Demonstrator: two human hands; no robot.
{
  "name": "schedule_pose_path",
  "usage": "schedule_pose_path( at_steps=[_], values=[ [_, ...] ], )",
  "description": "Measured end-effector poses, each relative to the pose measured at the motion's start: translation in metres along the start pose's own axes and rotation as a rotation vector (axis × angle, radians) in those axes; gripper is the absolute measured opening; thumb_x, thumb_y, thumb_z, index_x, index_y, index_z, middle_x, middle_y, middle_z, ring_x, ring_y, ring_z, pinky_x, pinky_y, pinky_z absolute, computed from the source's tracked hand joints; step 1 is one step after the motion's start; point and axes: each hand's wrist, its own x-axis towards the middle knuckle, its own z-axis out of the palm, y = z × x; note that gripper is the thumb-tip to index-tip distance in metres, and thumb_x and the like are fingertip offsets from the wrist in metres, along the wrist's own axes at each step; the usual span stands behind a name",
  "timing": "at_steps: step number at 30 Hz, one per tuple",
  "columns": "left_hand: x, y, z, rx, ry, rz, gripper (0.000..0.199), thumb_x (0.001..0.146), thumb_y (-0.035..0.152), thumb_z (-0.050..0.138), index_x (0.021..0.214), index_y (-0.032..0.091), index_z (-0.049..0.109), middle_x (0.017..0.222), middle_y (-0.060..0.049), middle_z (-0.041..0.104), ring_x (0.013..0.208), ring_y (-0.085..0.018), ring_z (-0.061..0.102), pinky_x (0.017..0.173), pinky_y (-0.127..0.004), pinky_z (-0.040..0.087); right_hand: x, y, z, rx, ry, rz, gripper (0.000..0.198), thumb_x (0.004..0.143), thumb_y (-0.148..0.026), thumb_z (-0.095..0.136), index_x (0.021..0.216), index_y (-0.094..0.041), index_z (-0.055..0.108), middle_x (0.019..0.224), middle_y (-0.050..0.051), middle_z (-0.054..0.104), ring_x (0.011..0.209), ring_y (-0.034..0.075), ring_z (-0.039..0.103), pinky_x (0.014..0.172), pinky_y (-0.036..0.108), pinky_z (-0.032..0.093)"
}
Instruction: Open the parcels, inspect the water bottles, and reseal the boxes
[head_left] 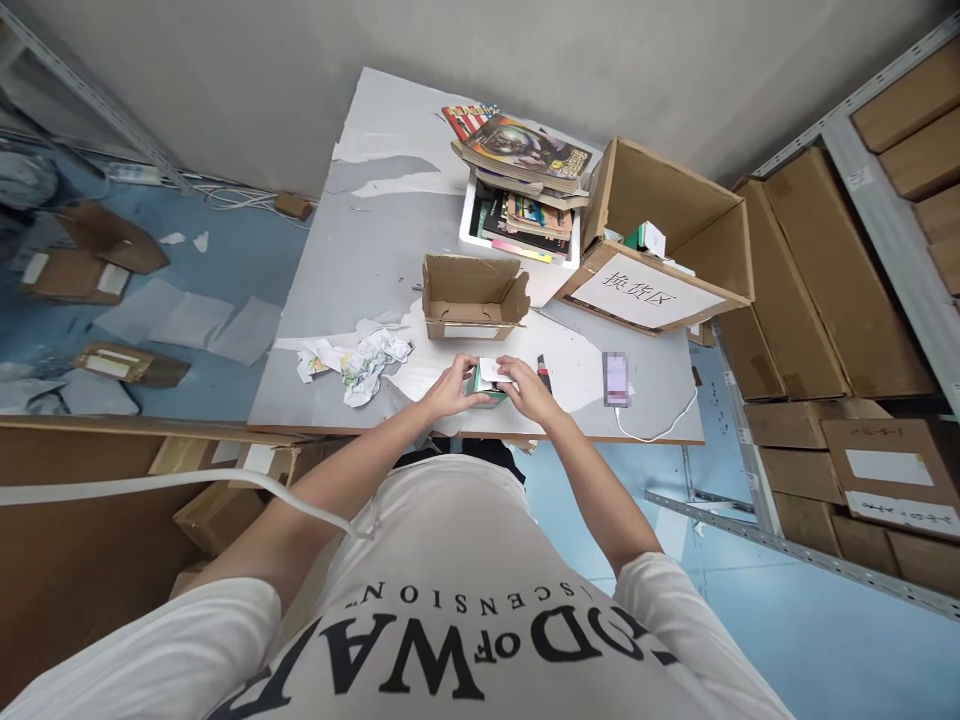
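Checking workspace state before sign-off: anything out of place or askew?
Yes. Crumpled white printed paper lies loose on the grey-topped table, left of the left hand. Books with colourful covers are piled unevenly above an open white box. Beyond the table's left edge, thin pale sheets and an opened brown cardboard box litter the blue floor.

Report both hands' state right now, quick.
Left hand: closed, holding the left side of the small green-and-white box.
Right hand: closed on the same box's right side, fingers at its white top.
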Motion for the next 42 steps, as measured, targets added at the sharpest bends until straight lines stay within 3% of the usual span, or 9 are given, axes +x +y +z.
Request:
schedule_pose_path(
  at_steps=[10, 17, 19, 23, 28, 31, 36, 39, 42],
  values=[
    [0.006, -0.004, -0.001, -0.023, -0.016, -0.014, 0.075, 0.056, 0.038, 0.084, 0.11, 0.021, 0.035, 0.127, -0.018, 0.052, 0.123, -0.03, 0.051, 0.098, -0.049, 0.046, -0.013, 0.004, 0.008, -0.303, -0.125, -0.071, 0.034, 0.096, -0.035, 0.04, 0.124, -0.019, 0.051, 0.148, 0.016, 0.037, 0.143, 0.026, 0.023, 0.111, 0.051, 0.033],
    [0.002, 0.001, -0.009, 0.023, -0.139, -0.021, 0.078, 0.058, 0.04, 0.083, 0.118, 0.021, 0.038, 0.138, -0.02, 0.047, 0.129, -0.031, 0.047, 0.105, -0.049, 0.038, -0.02, 0.0, 0.005, -0.465, -0.222, -0.08, 0.044, 0.086, -0.041, 0.059, 0.126, -0.023, 0.051, 0.156, 0.017, 0.018, 0.145, 0.035, 0.009, 0.108, 0.063, 0.023],
    [0.002, 0.002, -0.011, 0.042, -0.167, -0.025, 0.079, 0.06, 0.041, 0.082, 0.121, 0.021, 0.037, 0.142, -0.02, 0.043, 0.131, -0.031, 0.044, 0.107, -0.049, 0.036, -0.016, 0.003, 0.003, -0.426, -0.245, -0.091, 0.049, 0.082, -0.044, 0.064, 0.123, -0.021, 0.052, 0.155, 0.019, 0.02, 0.144, 0.037, 0.013, 0.106, 0.063, 0.027],
    [0.003, 0.003, -0.015, 0.107, -0.205, -0.041, 0.078, 0.066, 0.042, 0.077, 0.127, 0.019, 0.035, 0.146, -0.021, 0.038, 0.134, -0.032, 0.04, 0.106, -0.048, 0.038, -0.003, 0.01, 0.006, -0.321, -0.249, -0.085, 0.038, 0.081, -0.035, 0.065, 0.115, -0.019, 0.056, 0.141, 0.019, 0.039, 0.13, 0.032, 0.039, 0.095, 0.049, 0.044],
    [0.001, 0.011, -0.018, 0.263, -0.197, -0.052, 0.091, 0.062, 0.046, 0.079, 0.135, 0.019, 0.033, 0.141, -0.018, 0.045, 0.131, -0.032, 0.044, 0.108, -0.048, 0.036, 0.006, 0.001, -0.004, -0.267, -0.147, -0.089, 0.028, 0.078, -0.027, 0.066, 0.105, -0.02, 0.061, 0.129, 0.016, 0.048, 0.117, 0.028, 0.047, 0.094, 0.045, 0.045],
    [-0.007, 0.014, -0.021, 0.304, -0.136, -0.084, 0.089, 0.064, 0.048, 0.076, 0.136, 0.02, 0.032, 0.142, -0.018, 0.044, 0.132, -0.031, 0.042, 0.108, -0.048, 0.037, 0.0, -0.015, -0.062, -0.222, 0.059, -0.146, 0.026, 0.076, -0.033, 0.068, 0.098, -0.02, 0.061, 0.124, 0.015, 0.052, 0.112, 0.026, 0.052, 0.092, 0.042, 0.047],
    [-0.024, 0.007, -0.025, 0.309, -0.035, -0.178, 0.072, 0.073, 0.049, 0.067, 0.131, 0.019, 0.037, 0.136, -0.017, 0.051, 0.129, -0.028, 0.048, 0.105, -0.046, 0.04, -0.028, -0.028, -0.244, -0.26, 0.752, -0.181, 0.034, 0.071, -0.035, 0.074, 0.095, -0.022, 0.054, 0.11, 0.01, 0.058, 0.106, 0.024, 0.059, 0.087, 0.042, 0.048],
    [-0.033, -0.001, -0.025, 0.347, -0.006, -0.239, 0.068, 0.074, 0.052, 0.064, 0.128, 0.019, 0.04, 0.131, -0.016, 0.055, 0.124, -0.028, 0.052, 0.103, -0.047, 0.042, -0.033, 0.006, -0.344, -0.463, 1.135, -0.08, 0.042, 0.072, -0.036, 0.07, 0.104, -0.019, 0.049, 0.112, 0.013, 0.053, 0.107, 0.023, 0.058, 0.091, 0.044, 0.043],
    [-0.041, -0.007, -0.022, 0.417, -0.003, -0.289, 0.063, 0.074, 0.055, 0.062, 0.123, 0.018, 0.046, 0.129, -0.015, 0.058, 0.121, -0.029, 0.054, 0.101, -0.045, 0.043, -0.018, 0.071, -0.398, -0.768, 1.227, 0.225, 0.035, 0.069, -0.026, 0.07, 0.098, -0.017, 0.051, 0.108, 0.013, 0.052, 0.111, 0.023, 0.051, 0.095, 0.042, 0.038]
  ],
)
